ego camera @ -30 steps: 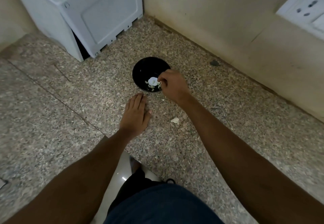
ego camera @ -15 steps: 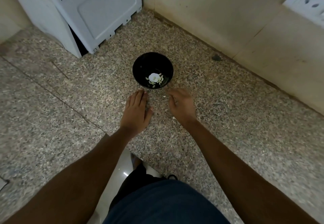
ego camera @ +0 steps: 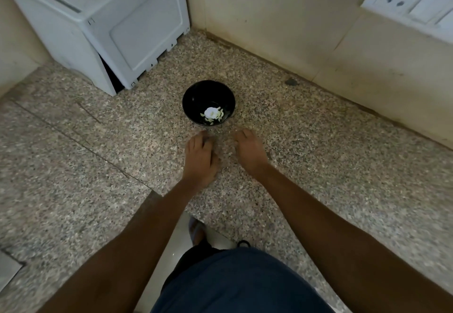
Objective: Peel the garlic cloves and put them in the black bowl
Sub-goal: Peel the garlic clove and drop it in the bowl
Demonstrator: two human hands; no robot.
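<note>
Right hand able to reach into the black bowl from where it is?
Probably yes. The right hand rests on the counter just short of the black bowl, nothing lies between them, and the bowl's open top faces up with only garlic cloves inside.

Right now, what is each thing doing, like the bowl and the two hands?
Round black bowl: upright on the speckled stone counter.
Pale peeled garlic cloves: inside the bowl.
Left hand: resting on counter, holding nothing visible.
Right hand: resting on counter, fingers hidden.
White appliance: standing at back.
</note>
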